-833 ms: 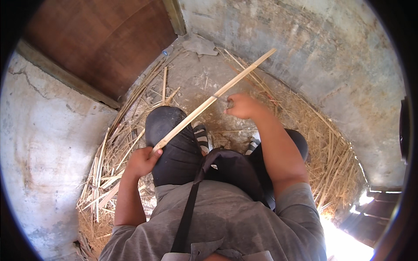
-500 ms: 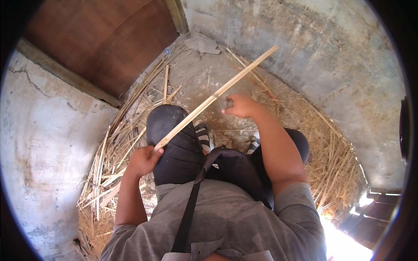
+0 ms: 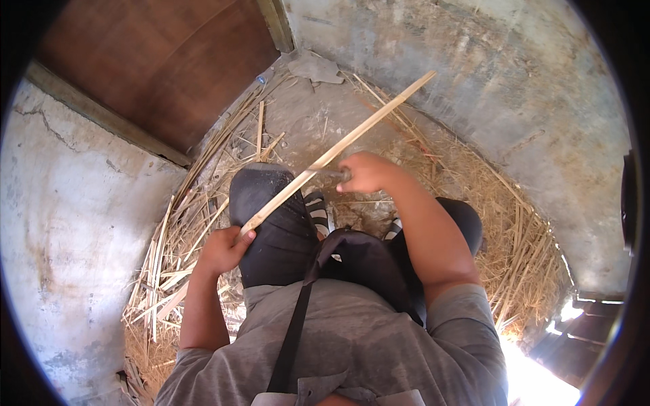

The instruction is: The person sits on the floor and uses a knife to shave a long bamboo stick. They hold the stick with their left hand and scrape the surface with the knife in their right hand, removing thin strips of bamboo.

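Note:
A long pale bamboo strip (image 3: 365,126) slants from lower left to upper right, its middle part passing over my dark-trousered left knee. My left hand (image 3: 225,250) is closed round its lower end beside that knee. In my right hand (image 3: 366,173) is a knife (image 3: 330,174), its blade blurred by motion. The blade reaches left to the strip, at or just beneath its middle; whether it cuts in, I cannot tell. My fingers hide most of the handle. The strip's far end is free, pointing toward the wall.
Loose bamboo strips (image 3: 159,277) lie heaped at my left, and shavings with more strips (image 3: 521,271) cover the floor at my right. Stained walls (image 3: 474,74) and a brown wooden door (image 3: 162,68) close in around me. A black bag (image 3: 359,254) lies on my lap.
My right hand has moved slightly left and down, bringing the knife blade to the bamboo strip. My left hand and the strip have hardly moved.

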`<act>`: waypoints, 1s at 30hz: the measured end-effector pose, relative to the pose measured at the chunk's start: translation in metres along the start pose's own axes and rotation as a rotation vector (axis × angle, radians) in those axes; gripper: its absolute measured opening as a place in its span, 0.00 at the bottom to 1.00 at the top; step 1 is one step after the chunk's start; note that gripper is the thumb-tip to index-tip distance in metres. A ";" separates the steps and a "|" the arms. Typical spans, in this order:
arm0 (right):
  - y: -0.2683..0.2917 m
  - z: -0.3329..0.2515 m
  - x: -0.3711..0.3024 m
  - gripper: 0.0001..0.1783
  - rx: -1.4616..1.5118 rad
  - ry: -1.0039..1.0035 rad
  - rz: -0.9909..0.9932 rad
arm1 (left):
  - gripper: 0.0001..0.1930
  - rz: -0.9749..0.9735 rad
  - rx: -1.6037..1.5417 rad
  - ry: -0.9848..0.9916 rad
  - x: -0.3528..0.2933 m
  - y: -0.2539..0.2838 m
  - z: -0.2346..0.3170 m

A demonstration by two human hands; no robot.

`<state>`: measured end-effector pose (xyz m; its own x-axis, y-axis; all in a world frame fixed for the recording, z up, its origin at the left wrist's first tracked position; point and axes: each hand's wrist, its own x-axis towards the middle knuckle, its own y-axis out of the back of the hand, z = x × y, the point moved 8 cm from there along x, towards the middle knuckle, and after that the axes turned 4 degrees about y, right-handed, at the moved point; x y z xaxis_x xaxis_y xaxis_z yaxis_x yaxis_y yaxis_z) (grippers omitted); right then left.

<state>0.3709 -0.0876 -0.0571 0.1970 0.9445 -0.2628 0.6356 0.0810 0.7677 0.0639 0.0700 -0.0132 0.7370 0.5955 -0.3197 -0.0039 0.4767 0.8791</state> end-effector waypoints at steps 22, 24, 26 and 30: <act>0.011 0.081 -0.005 0.36 0.336 -0.306 0.179 | 0.29 0.027 -0.043 0.002 -0.003 0.003 0.004; 0.017 0.084 -0.008 0.35 0.352 -0.350 0.184 | 0.29 0.023 -0.050 0.010 -0.002 0.001 0.004; 0.028 0.062 -0.012 0.33 0.092 -0.180 0.304 | 0.30 0.005 -0.060 0.036 -0.001 0.002 0.001; -0.006 0.016 0.005 0.31 -0.069 0.028 0.139 | 0.30 -0.018 -0.059 0.051 0.001 0.001 -0.001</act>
<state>0.3796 -0.0885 -0.0722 0.2576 0.9567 -0.1355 0.5511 -0.0303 0.8339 0.0638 0.0713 -0.0132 0.7022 0.6177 -0.3542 -0.0318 0.5241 0.8511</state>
